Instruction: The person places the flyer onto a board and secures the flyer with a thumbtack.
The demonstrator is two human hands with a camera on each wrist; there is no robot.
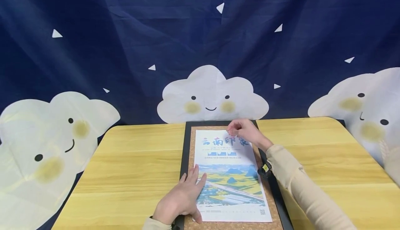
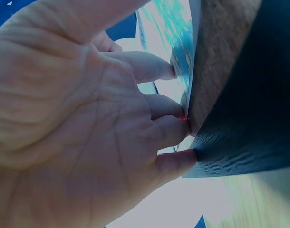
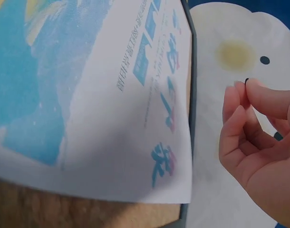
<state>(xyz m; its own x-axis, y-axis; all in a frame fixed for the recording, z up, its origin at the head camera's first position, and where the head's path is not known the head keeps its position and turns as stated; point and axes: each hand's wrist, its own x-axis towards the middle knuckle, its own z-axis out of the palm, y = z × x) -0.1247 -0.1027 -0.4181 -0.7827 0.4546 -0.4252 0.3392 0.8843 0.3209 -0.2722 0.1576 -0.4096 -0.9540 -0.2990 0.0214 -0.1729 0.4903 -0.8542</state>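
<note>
A printed poster (image 1: 232, 185) with Chinese lettering and a landscape lies on a cork board (image 1: 193, 139) with a black frame. My left hand (image 1: 184, 195) rests spread over the poster's lower left edge. In the left wrist view, its fingertips (image 2: 168, 71) meet the poster's edge, and the little finger touches the black frame (image 2: 240, 128). My right hand (image 1: 245, 131) is over the poster's top right part, thumb and forefinger pinched together. A thin, pin-like tip shows at those fingertips; I cannot tell exactly what it is. The right wrist view shows the fingers (image 3: 233, 128) curled beside the poster's top edge.
The board lies on a yellow wood-grain table (image 1: 131, 174). Behind the table hangs a dark blue cloth (image 1: 175, 35) with smiling white clouds, the middle cloud (image 1: 212, 91) right beyond the board's far edge. A dark band with a yellow-green spot (image 1: 265, 169) circles the right wrist.
</note>
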